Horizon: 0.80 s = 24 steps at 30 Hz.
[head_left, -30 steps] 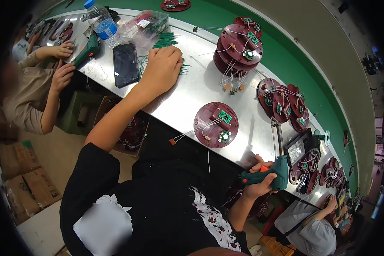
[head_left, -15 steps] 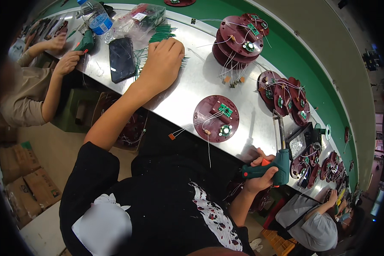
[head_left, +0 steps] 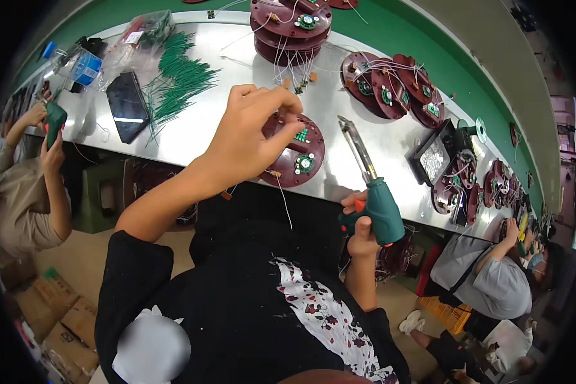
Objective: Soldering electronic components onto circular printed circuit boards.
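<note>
In my right hand is a green soldering gun with a red trigger, its metal tip pointing up and away over the bench. My left hand hovers above a round maroon disc, hiding its left part. Thumb and index finger are curled toward each other; anything between them is too small to make out. The disc carries a small green circuit board, a round speaker-like part and white wires, one hanging over the bench edge. Many thin green cut wires lie in a pile to the left.
A dark phone, a water bottle and a plastic bag lie at the left. Stacked maroon discs stand behind; more discs and a black tray sit at the right. Co-workers work at both sides.
My left hand has left the green wire pile and moved right, over the maroon disc. My right hand has brought the soldering gun leftward, nearer the disc. The view has shifted.
</note>
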Motion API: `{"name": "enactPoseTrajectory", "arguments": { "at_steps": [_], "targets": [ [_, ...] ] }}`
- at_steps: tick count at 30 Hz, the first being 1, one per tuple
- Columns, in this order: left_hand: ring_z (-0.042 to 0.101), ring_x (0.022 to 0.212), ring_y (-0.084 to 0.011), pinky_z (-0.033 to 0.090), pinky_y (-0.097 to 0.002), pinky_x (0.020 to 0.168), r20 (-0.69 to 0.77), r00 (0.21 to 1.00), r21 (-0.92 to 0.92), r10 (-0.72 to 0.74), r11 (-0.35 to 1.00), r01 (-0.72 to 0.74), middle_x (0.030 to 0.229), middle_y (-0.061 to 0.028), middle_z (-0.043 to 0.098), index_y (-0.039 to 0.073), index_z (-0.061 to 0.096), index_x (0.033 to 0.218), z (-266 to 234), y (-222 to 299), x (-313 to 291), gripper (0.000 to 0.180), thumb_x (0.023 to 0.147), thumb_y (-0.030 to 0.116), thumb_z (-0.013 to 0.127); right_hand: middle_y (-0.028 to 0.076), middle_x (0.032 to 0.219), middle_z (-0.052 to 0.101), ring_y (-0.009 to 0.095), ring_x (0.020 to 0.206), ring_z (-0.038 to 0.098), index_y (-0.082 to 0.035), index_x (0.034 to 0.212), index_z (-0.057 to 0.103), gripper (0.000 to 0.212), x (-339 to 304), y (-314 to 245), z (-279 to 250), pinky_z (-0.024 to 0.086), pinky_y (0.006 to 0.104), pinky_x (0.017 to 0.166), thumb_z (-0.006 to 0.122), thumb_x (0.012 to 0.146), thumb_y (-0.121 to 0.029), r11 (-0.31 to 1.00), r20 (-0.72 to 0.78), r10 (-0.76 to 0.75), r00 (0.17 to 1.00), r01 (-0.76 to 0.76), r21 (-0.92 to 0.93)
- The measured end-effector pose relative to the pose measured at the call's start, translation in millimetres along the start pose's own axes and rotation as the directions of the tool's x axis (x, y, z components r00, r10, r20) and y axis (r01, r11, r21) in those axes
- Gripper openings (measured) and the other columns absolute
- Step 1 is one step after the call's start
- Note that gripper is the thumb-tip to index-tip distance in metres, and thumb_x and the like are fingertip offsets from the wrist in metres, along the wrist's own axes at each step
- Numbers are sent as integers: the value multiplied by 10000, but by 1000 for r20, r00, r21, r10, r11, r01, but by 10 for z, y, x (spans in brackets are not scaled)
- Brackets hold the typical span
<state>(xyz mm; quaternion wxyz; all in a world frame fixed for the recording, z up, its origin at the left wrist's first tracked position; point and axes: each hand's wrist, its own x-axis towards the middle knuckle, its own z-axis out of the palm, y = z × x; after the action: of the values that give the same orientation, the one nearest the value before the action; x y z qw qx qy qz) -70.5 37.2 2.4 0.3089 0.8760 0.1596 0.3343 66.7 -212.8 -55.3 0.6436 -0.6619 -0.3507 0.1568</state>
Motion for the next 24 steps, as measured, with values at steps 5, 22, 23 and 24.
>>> {"name": "enactPoseTrajectory", "arguments": {
  "at_steps": [5, 22, 23, 24],
  "targets": [
    [677, 840, -222, 456, -365, 938, 151, 986, 5, -73, 997, 73, 827, -6, 720, 60, 652, 1070, 107, -45, 10, 245, 851, 93, 758, 61, 761, 688, 183, 729, 680, 35, 1034, 710, 553, 51, 20, -29, 474, 496, 1094, 678, 998, -516, 995, 119, -87, 989, 93, -43],
    [723, 811, -226, 564, -318, 810, 160, 970, -171, -181, 963, 208, 811, -64, 709, -5, 614, 1199, 123, -102, -35, 380, 832, 8, 711, 6, 677, 666, 220, 730, 688, -21, 987, 747, 464, 110, -97, 45, 452, 526, 1118, 697, 989, -483, 994, 128, -69, 989, 79, -76],
    [725, 808, -224, 565, -316, 813, 154, 974, -170, -165, 967, 190, 812, -65, 707, -5, 610, 1210, 128, -113, -37, 388, 835, 7, 709, 6, 678, 667, 221, 734, 689, -25, 981, 748, 464, 110, -95, 40, 452, 528, 1118, 696, 989, -486, 994, 132, -62, 989, 73, -82],
    [725, 808, -224, 565, -316, 813, 154, 974, -172, -165, 966, 190, 812, -65, 707, -5, 610, 1210, 126, -109, -33, 388, 835, 7, 709, 6, 678, 669, 222, 737, 690, -29, 974, 749, 463, 110, -91, 36, 452, 530, 1117, 694, 989, -488, 994, 137, -56, 989, 68, -89]
  ]
}}
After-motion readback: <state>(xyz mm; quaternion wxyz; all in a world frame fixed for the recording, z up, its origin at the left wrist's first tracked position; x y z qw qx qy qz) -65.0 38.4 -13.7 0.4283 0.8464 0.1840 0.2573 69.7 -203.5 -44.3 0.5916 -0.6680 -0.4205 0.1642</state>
